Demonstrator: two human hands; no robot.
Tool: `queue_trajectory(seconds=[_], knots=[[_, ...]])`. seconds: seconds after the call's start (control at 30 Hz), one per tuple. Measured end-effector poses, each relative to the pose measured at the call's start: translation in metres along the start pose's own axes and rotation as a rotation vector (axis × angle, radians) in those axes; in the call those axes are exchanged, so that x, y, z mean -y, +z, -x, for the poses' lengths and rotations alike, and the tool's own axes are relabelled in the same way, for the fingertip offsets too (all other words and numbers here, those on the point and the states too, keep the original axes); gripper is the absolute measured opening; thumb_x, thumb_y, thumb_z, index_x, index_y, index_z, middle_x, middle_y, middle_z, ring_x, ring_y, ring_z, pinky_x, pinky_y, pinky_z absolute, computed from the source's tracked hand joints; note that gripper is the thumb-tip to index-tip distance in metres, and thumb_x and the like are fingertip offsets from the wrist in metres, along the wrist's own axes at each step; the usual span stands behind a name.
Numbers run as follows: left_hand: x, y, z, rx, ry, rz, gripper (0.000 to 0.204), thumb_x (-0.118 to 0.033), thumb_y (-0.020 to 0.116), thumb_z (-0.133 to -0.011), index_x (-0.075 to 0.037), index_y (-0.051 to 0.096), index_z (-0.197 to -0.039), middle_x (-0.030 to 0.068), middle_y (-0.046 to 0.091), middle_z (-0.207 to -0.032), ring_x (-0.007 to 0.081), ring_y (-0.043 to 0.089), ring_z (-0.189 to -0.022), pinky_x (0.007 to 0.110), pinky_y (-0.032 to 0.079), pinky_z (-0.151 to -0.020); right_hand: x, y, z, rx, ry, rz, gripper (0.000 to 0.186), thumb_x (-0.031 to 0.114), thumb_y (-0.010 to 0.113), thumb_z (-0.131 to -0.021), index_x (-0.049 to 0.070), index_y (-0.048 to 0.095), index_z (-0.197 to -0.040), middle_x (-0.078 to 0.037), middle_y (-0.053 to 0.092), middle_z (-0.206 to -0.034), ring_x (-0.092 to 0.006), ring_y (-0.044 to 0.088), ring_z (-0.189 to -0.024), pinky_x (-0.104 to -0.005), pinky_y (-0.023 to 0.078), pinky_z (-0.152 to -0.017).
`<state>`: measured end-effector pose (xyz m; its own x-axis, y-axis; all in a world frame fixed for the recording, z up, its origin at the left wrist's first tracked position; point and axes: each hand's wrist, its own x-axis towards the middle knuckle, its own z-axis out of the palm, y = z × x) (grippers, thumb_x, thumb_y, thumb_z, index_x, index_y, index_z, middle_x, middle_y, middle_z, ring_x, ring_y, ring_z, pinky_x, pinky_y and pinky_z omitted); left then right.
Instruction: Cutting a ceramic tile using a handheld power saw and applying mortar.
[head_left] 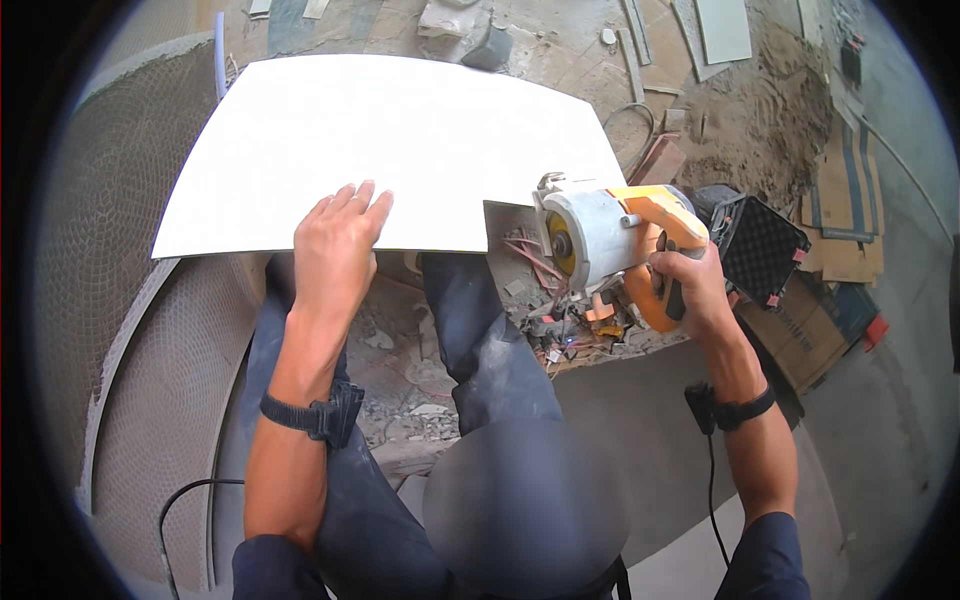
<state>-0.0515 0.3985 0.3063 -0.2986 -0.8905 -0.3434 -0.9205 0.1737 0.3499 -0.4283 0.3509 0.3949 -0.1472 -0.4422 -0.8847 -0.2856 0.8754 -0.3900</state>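
The large white rectangular ceramic tile [400, 150] lies flat before my knees, a cut already notched into its near right edge. My left hand [335, 245] presses open-palmed on its near edge; my right hand [690, 285] wraps the yellow handle of the grey disc cutter [600, 240] at that notch. I judge steady downward pressure and a straight, slow feed matter most. Right of the tile sits an open black case [762, 248].

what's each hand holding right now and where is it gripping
The right hand grips the orange rear handle of the handheld tile cutter. The left hand holds nothing; it presses flat on the near edge of the white tile.
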Motion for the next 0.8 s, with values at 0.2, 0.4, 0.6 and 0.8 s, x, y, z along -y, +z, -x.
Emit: queue_trajectory(seconds=[0.2,0.4,0.6,0.8], knots=[[0.001,0.001,0.003,-0.017,-0.003,0.003,0.039,0.009,0.062,-0.073,-0.004,0.073,-0.108,0.0151,0.071,-0.115,0.0306,0.067,-0.110,0.041,0.053,-0.094,0.004,0.001,-0.002,0.020,0.025,0.007,0.026,0.004,0.064,-0.076,-0.001,0.062,-0.102,-0.004,0.060,-0.080,-0.0116,0.058,-0.064,-0.0272,0.048,-0.060],[0.000,0.003,0.003,-0.028,-0.004,-0.008,0.039,0.009,0.062,-0.073,-0.004,0.073,-0.107,0.0147,0.072,-0.114,0.0297,0.067,-0.110,0.040,0.053,-0.093,0.006,0.000,-0.004,0.041,0.041,0.045,0.023,0.005,0.063,-0.077,0.000,0.062,-0.099,-0.004,0.060,-0.079,-0.0117,0.057,-0.063,-0.0272,0.048,-0.060],[0.000,0.003,0.004,-0.037,-0.008,-0.003,0.038,0.009,0.063,-0.073,-0.005,0.074,-0.107,0.0144,0.072,-0.113,0.0289,0.068,-0.108,0.039,0.053,-0.092,0.012,0.009,-0.004,-0.003,0.043,0.049,0.018,0.009,0.065,-0.076,0.002,0.059,-0.092,-0.002,0.056,-0.076,-0.0103,0.054,-0.061,-0.0274,0.046,-0.058],[0.001,0.003,0.007,-0.060,-0.007,-0.001,0.037,0.007,0.064,-0.073,-0.005,0.075,-0.105,0.0144,0.072,-0.112,0.0289,0.068,-0.107,0.039,0.054,-0.091,0.014,0.010,-0.005,-0.001,0.053,0.076,0.034,0.004,0.062,-0.076,-0.002,0.062,-0.110,-0.003,0.060,-0.080,-0.0109,0.056,-0.064,-0.0271,0.048,-0.061]])
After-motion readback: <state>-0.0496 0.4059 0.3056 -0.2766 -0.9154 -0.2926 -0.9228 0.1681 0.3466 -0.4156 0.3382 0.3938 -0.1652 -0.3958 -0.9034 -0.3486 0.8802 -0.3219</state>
